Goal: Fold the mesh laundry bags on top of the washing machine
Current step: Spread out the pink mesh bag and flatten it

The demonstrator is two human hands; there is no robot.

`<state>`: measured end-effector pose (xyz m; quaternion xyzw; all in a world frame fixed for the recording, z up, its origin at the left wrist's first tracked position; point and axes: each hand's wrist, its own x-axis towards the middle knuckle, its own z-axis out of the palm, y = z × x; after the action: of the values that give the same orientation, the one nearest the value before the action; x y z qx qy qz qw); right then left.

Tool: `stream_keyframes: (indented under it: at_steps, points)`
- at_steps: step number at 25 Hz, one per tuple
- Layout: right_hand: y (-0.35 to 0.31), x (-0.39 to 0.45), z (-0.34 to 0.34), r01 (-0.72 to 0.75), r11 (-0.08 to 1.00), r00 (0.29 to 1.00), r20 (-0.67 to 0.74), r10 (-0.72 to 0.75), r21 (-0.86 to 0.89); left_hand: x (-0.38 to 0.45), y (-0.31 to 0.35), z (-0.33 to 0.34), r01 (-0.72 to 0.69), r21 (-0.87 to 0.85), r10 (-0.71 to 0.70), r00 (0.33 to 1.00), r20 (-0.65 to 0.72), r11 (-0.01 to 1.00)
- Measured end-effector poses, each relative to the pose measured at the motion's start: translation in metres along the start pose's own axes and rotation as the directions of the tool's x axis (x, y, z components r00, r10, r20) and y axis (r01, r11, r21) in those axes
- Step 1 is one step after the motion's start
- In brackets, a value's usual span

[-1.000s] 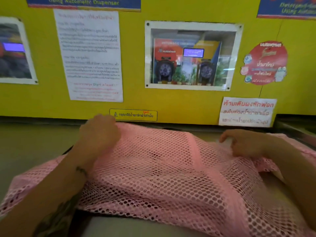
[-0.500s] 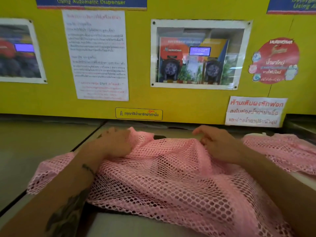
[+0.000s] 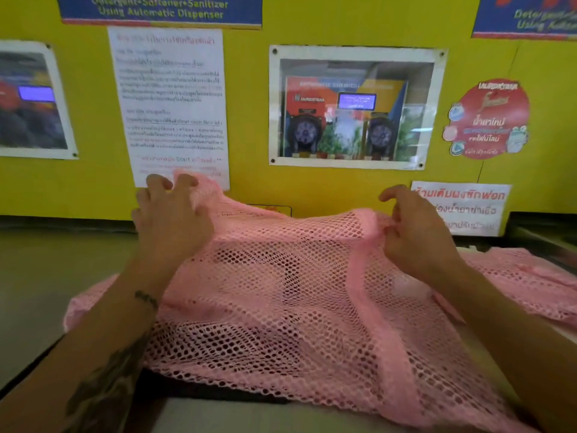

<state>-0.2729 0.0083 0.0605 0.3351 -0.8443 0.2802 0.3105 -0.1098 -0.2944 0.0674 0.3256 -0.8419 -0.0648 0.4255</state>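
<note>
The pink mesh bag (image 3: 281,307) lies spread over the washer top (image 3: 37,292), its far edge raised off the surface by both hands. The left hand (image 3: 170,220) has its grip closed on the far left corner, fingers curled into the mesh up by the white notice (image 3: 168,98). The right hand (image 3: 415,232) pinches the far edge near a thicker seam, its grip narrow, with the index finger sticking out.

The fold looks barely begun: the near part of the bag is flat but loose and rumpled, and no crease is laid yet. The lifted edge has to come over toward the person and be pressed flat. More pink mesh (image 3: 524,285) lies unfolded at the right, so at least one more bag probably remains. No finished folded bag is visible.
</note>
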Motion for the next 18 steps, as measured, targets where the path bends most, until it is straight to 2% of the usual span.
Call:
stream_keyframes:
  at_steps: [2, 4, 6, 7, 8, 9, 10, 11, 14, 15, 16, 18]
  points:
    - [0.003, -0.003, 0.003, -0.015, 0.992, 0.994, 0.108, 0.028, -0.123, -0.008, -0.004, 0.009, 0.062, 0.166, -0.098, 0.971, 0.219, 0.984]
    - [0.005, -0.009, 0.003, -0.078, 0.994, 0.960, 0.262, 0.094, -0.071, -0.015, 0.005, 0.012, -0.030, 0.130, -0.002, 0.970, 0.243, 0.991]
    - [0.002, -0.015, 0.000, -0.161, 0.987, 0.885, 0.446, 0.132, 0.027, -0.024, 0.019, 0.013, -0.154, 0.017, 0.143, 0.951, 0.275, 0.988]
    - [0.001, -0.017, 0.000, -0.168, 0.986, 0.826, 0.550, 0.127, 0.024, -0.031, 0.025, 0.019, -0.184, -0.017, 0.175, 0.902, 0.395, 0.983]
    - [-0.001, -0.020, 0.000, -0.143, 0.990, 0.768, 0.631, 0.114, -0.004, -0.041, 0.030, 0.025, -0.206, -0.003, 0.170, 0.797, 0.580, 0.978]
    - [-0.004, -0.022, 0.000, -0.106, 0.994, 0.726, 0.681, 0.095, -0.027, -0.049, 0.032, 0.031, -0.251, 0.055, 0.125, 0.644, 0.755, 0.966]
    - [-0.008, -0.023, -0.001, -0.080, 0.996, 0.699, 0.711, 0.081, -0.035, -0.053, 0.033, 0.035, -0.306, 0.107, 0.070, 0.515, 0.854, 0.946]
    - [-0.013, -0.024, -0.006, -0.066, 0.997, 0.665, 0.743, 0.072, -0.037, -0.054, 0.034, 0.035, -0.336, 0.128, 0.038, 0.445, 0.895, 0.933]
    - [-0.026, -0.021, -0.035, -0.073, 0.993, 0.515, 0.850, 0.113, -0.088, -0.045, 0.033, 0.014, -0.279, 0.043, 0.071, 0.387, 0.919, 0.959]
    - [-0.028, -0.020, -0.042, -0.113, 0.991, 0.509, 0.852, 0.124, -0.076, -0.041, 0.031, 0.008, -0.226, -0.004, 0.091, 0.374, 0.923, 0.974]
    - [-0.028, -0.020, -0.044, -0.154, 0.987, 0.584, 0.803, 0.121, -0.037, -0.038, 0.027, 0.005, -0.156, -0.044, 0.098, 0.360, 0.928, 0.987]
    - [-0.028, -0.021, -0.035, -0.158, 0.986, 0.833, 0.544, 0.101, 0.059, -0.037, 0.021, 0.004, -0.092, -0.075, 0.102, 0.337, 0.936, 0.993]
